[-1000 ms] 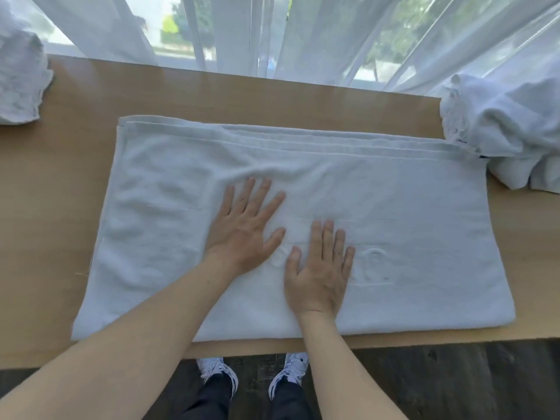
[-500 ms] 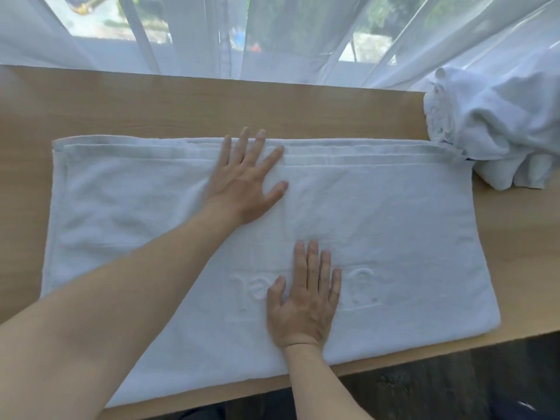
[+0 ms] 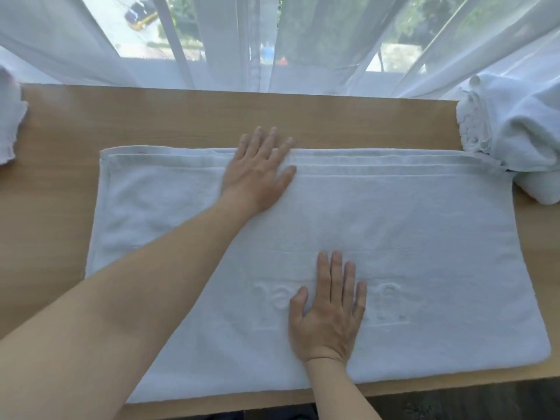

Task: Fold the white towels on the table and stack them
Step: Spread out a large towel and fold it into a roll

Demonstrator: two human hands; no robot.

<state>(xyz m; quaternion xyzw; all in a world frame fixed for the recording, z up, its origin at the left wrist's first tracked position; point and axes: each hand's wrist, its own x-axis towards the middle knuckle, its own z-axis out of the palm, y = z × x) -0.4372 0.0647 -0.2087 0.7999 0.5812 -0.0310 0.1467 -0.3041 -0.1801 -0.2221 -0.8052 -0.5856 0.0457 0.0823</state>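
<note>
- We find the towel [image 3: 394, 237] lying flat on the surface [image 3: 181, 116], already doubled: layered hems run along its far edge, and its near edge lies at the near lip of the surface
- We find the left hand [image 3: 257, 174] released, fingers straight and spread, palm down on the far hems; its fingertips reach just past the far edge
- We find the right hand [image 3: 328, 313] likewise released and flat, pressing the near half over raised lettering woven into the cloth
- We judge the step in hand to be smoothing and squaring this fold ahead of the next one; neither hand grips any cloth
- To do it well, we advise sweeping outward from between the hands toward both short ends, palms flat, so trapped air and ripples leave at the sides
- The stacked hems under the left hand should be checked for alignment along their whole run; a stagger here will show in every later fold
- Right of the left hand, the far corner of the towel touches a heap of unfolded towels [image 3: 515, 131]; we advise care that the sweep does not drag it
- More white cloth [image 3: 9, 125] sits well to the left of the left hand, at the frame's edge, and we cannot tell its state
</note>
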